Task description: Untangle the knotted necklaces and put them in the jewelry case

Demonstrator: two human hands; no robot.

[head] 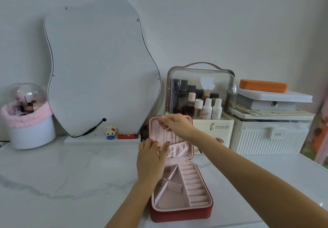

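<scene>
Standing open on table (53, 174): red jewelry case (181, 213), pink trays empty
Lid (188, 133): thin necklaces (166, 135) hang inside
Right hand (177, 124): fingers pinch a chain's top
Left hand (150, 155): fingers curled at chains' lower ends, grip unclear

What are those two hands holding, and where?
The right hand pinches a thin necklace near its top inside the case lid. The left hand's hold is unclear.
</scene>
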